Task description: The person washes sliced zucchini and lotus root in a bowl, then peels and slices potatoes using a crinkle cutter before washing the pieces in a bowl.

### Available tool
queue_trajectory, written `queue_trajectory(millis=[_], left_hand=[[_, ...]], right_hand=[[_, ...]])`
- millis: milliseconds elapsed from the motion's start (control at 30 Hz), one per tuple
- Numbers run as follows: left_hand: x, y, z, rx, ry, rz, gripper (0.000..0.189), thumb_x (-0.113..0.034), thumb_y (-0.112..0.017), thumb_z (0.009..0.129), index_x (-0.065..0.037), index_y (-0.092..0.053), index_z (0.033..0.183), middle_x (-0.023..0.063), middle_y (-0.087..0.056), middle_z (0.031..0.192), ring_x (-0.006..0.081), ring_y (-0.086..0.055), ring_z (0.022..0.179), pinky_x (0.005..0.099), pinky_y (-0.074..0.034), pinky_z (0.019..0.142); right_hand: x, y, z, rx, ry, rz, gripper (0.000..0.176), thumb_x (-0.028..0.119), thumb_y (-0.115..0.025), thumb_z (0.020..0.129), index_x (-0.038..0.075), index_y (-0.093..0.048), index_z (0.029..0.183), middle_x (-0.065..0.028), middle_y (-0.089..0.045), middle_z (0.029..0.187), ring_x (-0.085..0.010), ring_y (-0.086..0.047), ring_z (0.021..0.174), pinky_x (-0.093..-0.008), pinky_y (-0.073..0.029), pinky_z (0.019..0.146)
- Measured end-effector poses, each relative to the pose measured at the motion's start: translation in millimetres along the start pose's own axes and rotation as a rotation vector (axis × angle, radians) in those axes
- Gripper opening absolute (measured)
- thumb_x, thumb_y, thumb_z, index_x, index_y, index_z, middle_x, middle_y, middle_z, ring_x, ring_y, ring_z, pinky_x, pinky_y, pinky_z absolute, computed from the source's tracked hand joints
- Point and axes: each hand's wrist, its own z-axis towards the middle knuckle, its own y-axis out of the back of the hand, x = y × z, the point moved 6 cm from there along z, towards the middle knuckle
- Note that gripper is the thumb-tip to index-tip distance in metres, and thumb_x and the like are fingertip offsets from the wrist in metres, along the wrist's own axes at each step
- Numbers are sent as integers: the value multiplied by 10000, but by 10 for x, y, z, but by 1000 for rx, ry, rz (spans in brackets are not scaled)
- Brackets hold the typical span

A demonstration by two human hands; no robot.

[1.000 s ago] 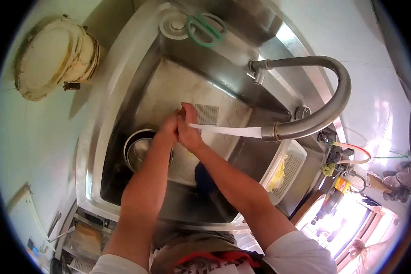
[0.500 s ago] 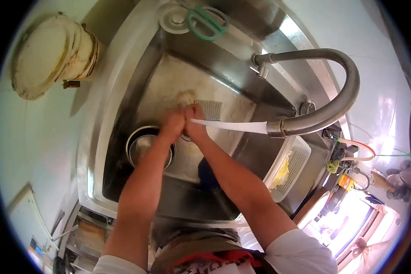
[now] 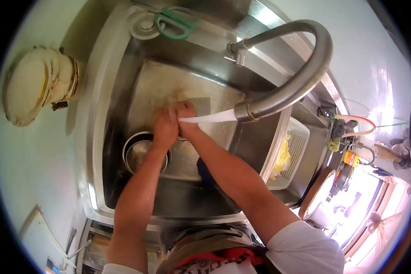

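Under the water stream [image 3: 210, 118] my left hand [image 3: 165, 121] and my right hand [image 3: 185, 113] are pressed together, low over the basin of the steel sink [image 3: 146, 82]. Both look closed, and whatever lies between them is hidden and blurred. The curved faucet [image 3: 322, 59] pours onto my right hand. A ribbed drain grate [image 3: 200, 106] shows just beyond my hands. Part of a small round rim peeks out beneath them. Beside my left forearm sits a round metal pot [image 3: 127, 150] with a bowl inside.
Green-handled scissors [image 3: 174, 34] and a round lid [image 3: 144, 23] lie on the sink's far ledge. A white basket [image 3: 297, 153] with yellow pieces stands at right. A dark blue item [image 3: 206, 172] is partly under my right forearm. A lidded bucket [image 3: 29, 86] is at left.
The view has shifted, so the faucet and sink edge appear further left. My hands stay together under the stream, with their pose slightly changed.
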Motion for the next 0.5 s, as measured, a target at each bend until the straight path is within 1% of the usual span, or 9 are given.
queue_trajectory(millis=[67,100,167,200,267,333,400,433,500], left_hand=[[-362,-70,-167,-35,-332,242,314,-299,-471,955,0,-561,921,185,-612,809,361,-587,689,432,-479,616],[-454,-57,-223,-11,-311,268,294,-271,-462,959,7,-556,937,199,-613,840,385,-589,733,448,-482,660],[-407,-35,-229,1,-395,361,258,-225,-459,955,14,-555,945,212,-617,869,405,-595,775,467,-485,700],[-188,-50,-134,-14,-503,429,240,-208,-464,946,13,-559,936,212,-618,868,401,-599,773,470,-486,696],[-71,69,59,39,-160,146,209,-174,-477,921,14,-569,917,214,-619,872,392,-601,795,471,-483,704],[117,-8,-6,162,720,-568,182,-141,-492,888,18,-580,896,217,-617,881,382,-597,841,468,-476,728],[15,-16,32,191,75,388,169,-133,-511,856,20,-582,844,219,-610,854,382,-586,807,455,-473,696],[-101,-86,6,179,-273,859,164,-129,-520,840,21,-583,818,220,-606,840,383,-581,790,449,-472,680],[-603,-5,-73,74,-464,705,160,-128,-532,828,16,-578,776,223,-596,796,402,-572,734,448,-464,625]], right_hand=[[-74,-16,-14,12,79,-195,187,163,-566,900,-10,-499,917,-158,-549,838,-297,-545,764,-387,-472,698],[-137,-21,-31,-26,39,-155,179,158,-562,892,-10,-502,907,-177,-546,846,-319,-541,762,-399,-473,693],[-217,-68,-93,-92,-39,-69,164,146,-554,878,-11,-509,888,-214,-542,860,-363,-533,756,-423,-474,683],[-241,-106,-115,-120,-73,-25,157,140,-551,871,-11,-512,878,-233,-539,867,-385,-529,753,-435,-474,678],[78,-17,-163,-165,15,-63,154,135,-541,870,-18,-517,873,-248,-536,881,-399,-531,758,-455,-471,663],[565,201,-243,-218,264,-234,166,135,-529,882,-30,-521,882,-241,-535,894,-384,-542,773,-471,-464,643],[-289,-201,-256,-168,180,-448,162,171,-539,898,10,-532,887,-194,-560,870,-328,-555,743,-449,-453,587],[-581,-344,-180,-151,144,-554,160,189,-545,906,30,-538,889,-170,-573,858,-299,-562,727,-437,-447,559],[-835,-346,-166,85,-606,557,149,225,-564,906,77,-546,892,-121,-588,794,-254,-565,654,-393,-421,496]])
